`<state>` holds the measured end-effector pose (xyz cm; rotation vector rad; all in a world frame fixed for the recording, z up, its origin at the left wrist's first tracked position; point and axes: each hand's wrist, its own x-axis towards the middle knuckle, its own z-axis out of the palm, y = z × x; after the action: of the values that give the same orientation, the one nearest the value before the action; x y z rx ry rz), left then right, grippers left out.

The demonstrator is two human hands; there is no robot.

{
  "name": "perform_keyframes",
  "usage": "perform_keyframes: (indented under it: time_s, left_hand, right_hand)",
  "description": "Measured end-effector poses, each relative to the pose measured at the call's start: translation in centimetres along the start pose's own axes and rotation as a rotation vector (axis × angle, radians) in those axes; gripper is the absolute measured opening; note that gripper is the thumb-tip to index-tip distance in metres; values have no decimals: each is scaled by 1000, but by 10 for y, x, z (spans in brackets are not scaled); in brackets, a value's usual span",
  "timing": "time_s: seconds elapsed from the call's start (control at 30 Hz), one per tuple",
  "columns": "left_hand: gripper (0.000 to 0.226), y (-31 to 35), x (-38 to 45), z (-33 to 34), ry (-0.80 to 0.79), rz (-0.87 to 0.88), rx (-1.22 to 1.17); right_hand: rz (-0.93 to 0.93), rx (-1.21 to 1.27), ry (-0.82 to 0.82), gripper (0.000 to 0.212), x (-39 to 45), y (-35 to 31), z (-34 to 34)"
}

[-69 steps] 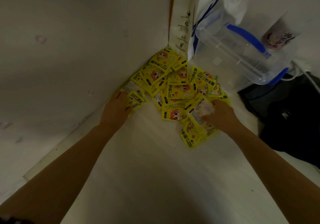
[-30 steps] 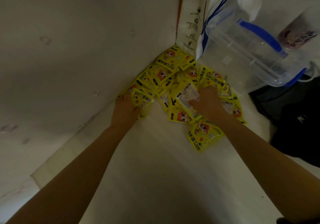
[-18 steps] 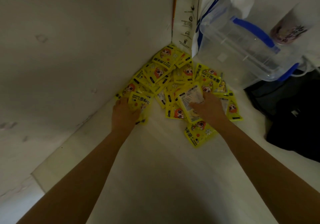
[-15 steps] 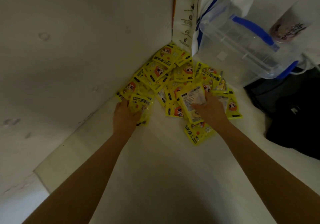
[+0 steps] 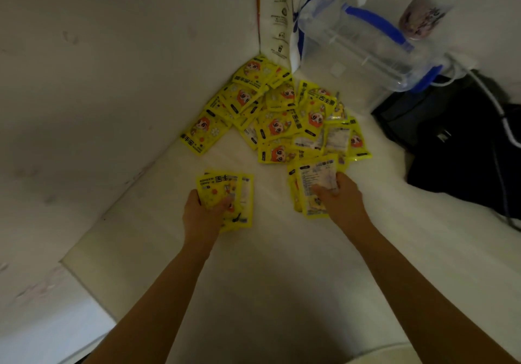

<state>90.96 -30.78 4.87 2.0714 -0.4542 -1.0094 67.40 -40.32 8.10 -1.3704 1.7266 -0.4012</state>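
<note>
Left hand [image 5: 201, 217] now off pile [image 5: 277, 115] — holds few yellow packets [image 5: 225, 197] clear of it. Right hand [image 5: 339, 198] drawn back too — grips own small stack [image 5: 315, 179].

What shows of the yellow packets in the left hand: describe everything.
The small stack of flat yellow packets is slightly fanned, glossy like plastic film, top face printed with dark lettering. The left hand grips its near end, thumb on top. It is over the white surface, apart from the corner heap.
</note>
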Motion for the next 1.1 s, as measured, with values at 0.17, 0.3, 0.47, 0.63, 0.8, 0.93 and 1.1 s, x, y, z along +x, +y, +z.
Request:
perform_keyframes:
  time_s: [0.17,0.3,0.47,0.63,0.8,0.93,1.1]
  left_hand:
    - [27,-17,-28,-13,-85,12,-43]
    - [27,-34,-47,-30,-177,49,-20]
    - [31,-52,-67,-52,-288,96,26]
    - [36,-60,-86,-55,-409,156,86]
    - [24,-64,-114,-42,-529,199,99]
    - [22,-70,-146,-26,-660,239,125]
    - [22,-84,-195,-4,-804,299,213]
  right_hand:
    - [70,45,71,29,-50,25,11]
    - [122,47,119,27,-97,42,29]
    - [194,82,200,27,-159,57,50]
    - [279,114,328,29,-212,76,54]
    - [354,224,434,23,-264,101,50]
    - [411,304,522,21,-303,129,47]
    - [494,420,622,19,-360,164,41]
